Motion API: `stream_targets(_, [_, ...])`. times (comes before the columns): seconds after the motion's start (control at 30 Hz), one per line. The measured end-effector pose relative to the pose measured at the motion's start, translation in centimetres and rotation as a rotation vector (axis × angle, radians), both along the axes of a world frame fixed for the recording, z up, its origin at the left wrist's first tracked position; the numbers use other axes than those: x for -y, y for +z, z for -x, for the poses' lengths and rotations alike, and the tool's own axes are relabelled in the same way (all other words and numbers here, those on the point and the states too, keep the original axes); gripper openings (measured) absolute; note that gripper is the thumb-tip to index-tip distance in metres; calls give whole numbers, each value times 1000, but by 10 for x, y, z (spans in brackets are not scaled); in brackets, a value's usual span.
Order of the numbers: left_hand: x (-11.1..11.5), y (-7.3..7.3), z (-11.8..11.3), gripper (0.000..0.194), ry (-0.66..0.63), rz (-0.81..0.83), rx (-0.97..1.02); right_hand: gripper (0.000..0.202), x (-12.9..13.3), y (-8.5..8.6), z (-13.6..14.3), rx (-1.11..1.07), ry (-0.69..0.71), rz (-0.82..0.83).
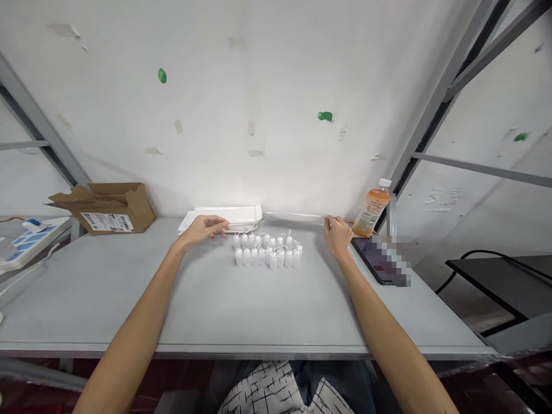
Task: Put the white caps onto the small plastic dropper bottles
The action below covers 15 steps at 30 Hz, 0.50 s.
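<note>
Two rough rows of small white bottle-like pieces (269,252), several with thin loops on top, stand at the middle of the grey table (259,310). My left hand (204,230) is open, its fingers apart, at the front edge of a stack of flat white sheets or boxes (241,215), left of the pieces. At the right, my right hand (337,233) pinches the right end of a thin white flat piece (295,217), seen nearly edge-on behind the bottles.
An open cardboard box (114,210) sits at the back left, with a white power strip (32,244) beyond it. An orange drink bottle (373,208) and a dark tablet or phone (375,259) are on the right. A wall (241,86) rises behind.
</note>
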<state>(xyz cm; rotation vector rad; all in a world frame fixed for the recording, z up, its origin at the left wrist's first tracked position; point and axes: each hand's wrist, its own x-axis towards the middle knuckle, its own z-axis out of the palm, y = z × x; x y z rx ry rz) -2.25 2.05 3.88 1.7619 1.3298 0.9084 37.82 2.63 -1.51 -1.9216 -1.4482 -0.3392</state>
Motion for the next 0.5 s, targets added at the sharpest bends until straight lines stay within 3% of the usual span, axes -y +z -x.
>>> stream_targets(0.23, [-19,-19,8,55,215,-88,-144,33,9,11,-4,-46,17,-183])
stream_targets(0.5, [-36,-48,30,46,389,-123,-260,31,11,11,5,-84,83,-211])
